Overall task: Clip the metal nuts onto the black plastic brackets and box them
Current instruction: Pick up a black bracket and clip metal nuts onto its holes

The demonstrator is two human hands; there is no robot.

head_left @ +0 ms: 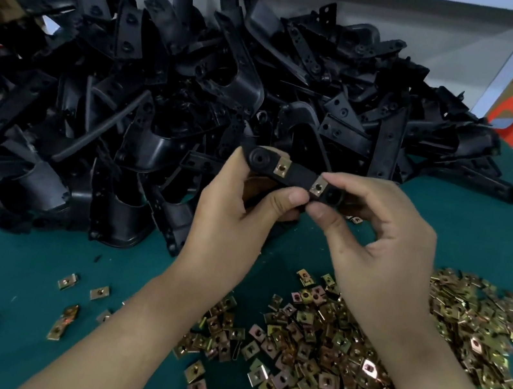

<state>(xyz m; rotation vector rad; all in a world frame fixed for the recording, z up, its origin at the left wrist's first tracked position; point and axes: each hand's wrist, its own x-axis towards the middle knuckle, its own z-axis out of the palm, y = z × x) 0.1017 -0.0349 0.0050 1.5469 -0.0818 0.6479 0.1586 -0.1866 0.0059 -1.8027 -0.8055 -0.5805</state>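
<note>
Green surface (1, 253) under everything. Across the back, big heap of black brackets (199, 83). Front right, thick scatter of loose nuts (322, 358), a few strays front left. Mid-frame, raised off the surface: left hand (231, 217) and right hand (381, 249), each grip clamped on the held bracket (294, 180), L at round end, R at opp. end. Clipped on it: first nut (281, 167) and second nut (318, 187), the latter by R fingertips, possibly not fully seated.
</note>
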